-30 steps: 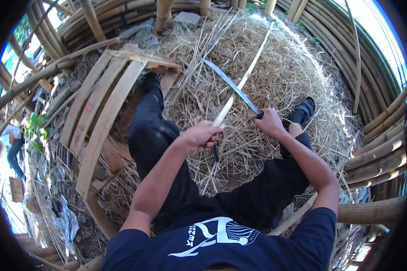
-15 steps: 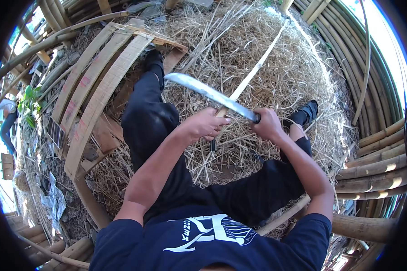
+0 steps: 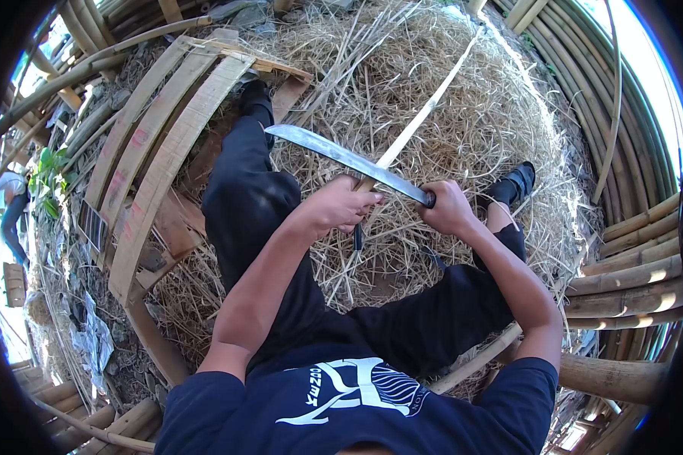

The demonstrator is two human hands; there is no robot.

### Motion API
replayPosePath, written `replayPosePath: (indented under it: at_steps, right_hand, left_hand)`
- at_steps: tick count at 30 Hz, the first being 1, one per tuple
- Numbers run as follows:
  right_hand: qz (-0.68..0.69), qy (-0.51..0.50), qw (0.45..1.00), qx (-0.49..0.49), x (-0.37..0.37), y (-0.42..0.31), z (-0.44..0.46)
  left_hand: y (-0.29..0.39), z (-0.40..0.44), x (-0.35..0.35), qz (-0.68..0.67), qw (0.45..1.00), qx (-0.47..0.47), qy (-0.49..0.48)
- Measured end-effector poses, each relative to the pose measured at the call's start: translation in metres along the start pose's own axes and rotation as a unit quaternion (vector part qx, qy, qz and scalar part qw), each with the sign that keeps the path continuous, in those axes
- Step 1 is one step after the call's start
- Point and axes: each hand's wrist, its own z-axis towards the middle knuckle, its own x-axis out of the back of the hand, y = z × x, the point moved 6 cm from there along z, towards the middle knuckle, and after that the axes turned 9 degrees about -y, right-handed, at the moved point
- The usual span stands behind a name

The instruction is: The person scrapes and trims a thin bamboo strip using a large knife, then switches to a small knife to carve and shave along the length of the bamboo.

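My right hand (image 3: 449, 208) is closed round the dark handle of a machete (image 3: 334, 155), whose long blade points to the upper left. The blade lies across a pale bamboo strip (image 3: 425, 114), just beyond my left hand (image 3: 343, 205). My left hand is wrapped round the near end of that strip, which stretches away to the upper right over the shavings. Below the left fingers a short black piece (image 3: 358, 236) shows; I cannot tell what it belongs to.
Pale shavings (image 3: 402, 68) cover the ground between my legs. A slatted wooden crate (image 3: 159, 152) stands at left, by my left leg. Stacked bamboo poles (image 3: 630, 296) line the right side. Another person (image 3: 11, 205) is at the far left edge.
The machete's tip has shifted slightly left, its blade now a little lower across the strip near my left hand. Both hands keep their grips.
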Motion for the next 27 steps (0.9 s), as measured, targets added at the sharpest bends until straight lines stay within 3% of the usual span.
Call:
replayPosePath:
  at_steps: [2,7,8,12,15,17,19,22,25,27]
  right_hand:
    - [0.01,-0.039,0.998,-0.043,0.004,0.004,0.005]
    - [0.075,0.031,0.975,-0.205,0.026,0.081,0.017]
    - [0.033,0.067,0.983,-0.169,0.024,0.091,0.019]
    - [0.115,-0.019,0.988,-0.101,0.012,0.034,0.005]
    - [0.024,-0.039,0.999,0.024,-0.006,-0.003,0.0]
    - [-0.006,-0.025,0.998,0.049,-0.008,-0.008,0.001]
    - [0.036,-0.065,0.996,-0.054,-0.006,0.015,0.01]
    - [0.082,-0.006,0.97,-0.228,0.019,0.085,0.022]
    - [0.079,0.039,0.969,-0.23,0.021,0.106,0.018]
    - [0.117,-0.014,0.976,-0.181,0.009,0.084,0.013]
  left_hand:
    - [0.0,-0.001,0.0,0.005,1.0,-0.005,-0.002]
    - [0.0,-0.003,-0.002,0.002,1.0,-0.006,-0.027]
    - [0.004,-0.004,-0.005,0.008,1.0,-0.001,-0.017]
    - [0.004,0.003,0.002,0.055,0.998,-0.001,0.022]
    - [0.0,0.003,0.006,0.093,0.994,-0.039,0.051]
    - [-0.004,0.002,0.008,0.116,0.991,-0.025,0.055]
    - [-0.006,0.003,0.011,0.141,0.987,-0.018,0.072]
    - [-0.008,0.0,0.008,0.092,0.995,-0.013,0.039]
    - [0.001,-0.001,0.004,0.087,0.995,-0.014,0.041]
    - [-0.003,0.003,0.006,0.107,0.992,-0.006,0.06]
